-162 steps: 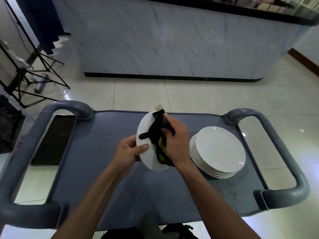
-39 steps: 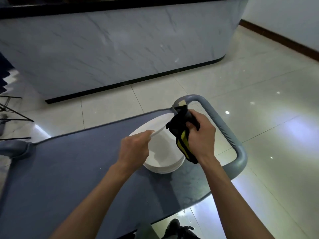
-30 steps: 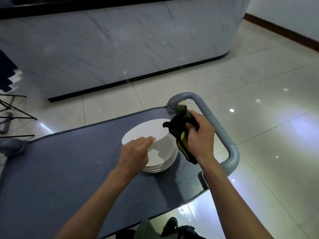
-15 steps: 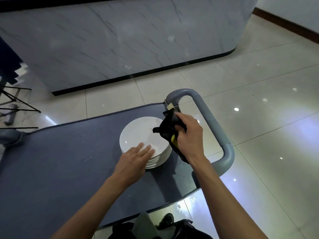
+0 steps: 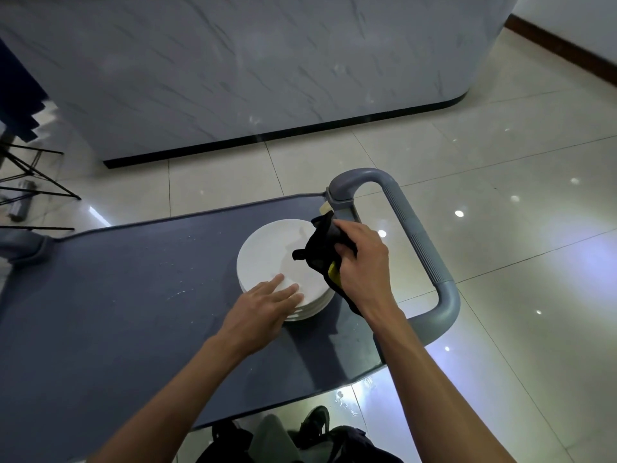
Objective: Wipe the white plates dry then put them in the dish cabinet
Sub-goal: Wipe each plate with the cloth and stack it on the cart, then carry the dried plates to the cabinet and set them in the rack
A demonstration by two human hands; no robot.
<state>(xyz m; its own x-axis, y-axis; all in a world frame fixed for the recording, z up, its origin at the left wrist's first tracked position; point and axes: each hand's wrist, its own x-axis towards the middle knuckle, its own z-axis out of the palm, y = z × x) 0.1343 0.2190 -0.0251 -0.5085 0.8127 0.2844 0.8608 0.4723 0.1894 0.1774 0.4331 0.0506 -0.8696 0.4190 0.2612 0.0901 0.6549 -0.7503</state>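
A stack of white plates (image 5: 270, 259) lies on the grey-blue cart top (image 5: 117, 295), near its right end. My left hand (image 5: 263, 307) rests flat on the near edge of the top plate, fingers straight. My right hand (image 5: 362, 269) grips a bunched black and yellow cloth (image 5: 322, 252) over the right side of the stack. The cloth hides part of the plate rim. The lower plates show only as thin edges at the front.
The cart's grey loop handle (image 5: 420, 242) curves just right of the plates. A white marble counter (image 5: 267, 61) stands beyond the cart across glossy floor tiles (image 5: 500, 195). Black tripod legs (image 5: 30, 182) stand at the far left. Dark shoes (image 5: 314, 426) show below the cart edge.
The plate held upright for wiping was laid on the stack, and my left hand flattened on it. My right hand stayed beside the stack with the cloth. The view shifted right.
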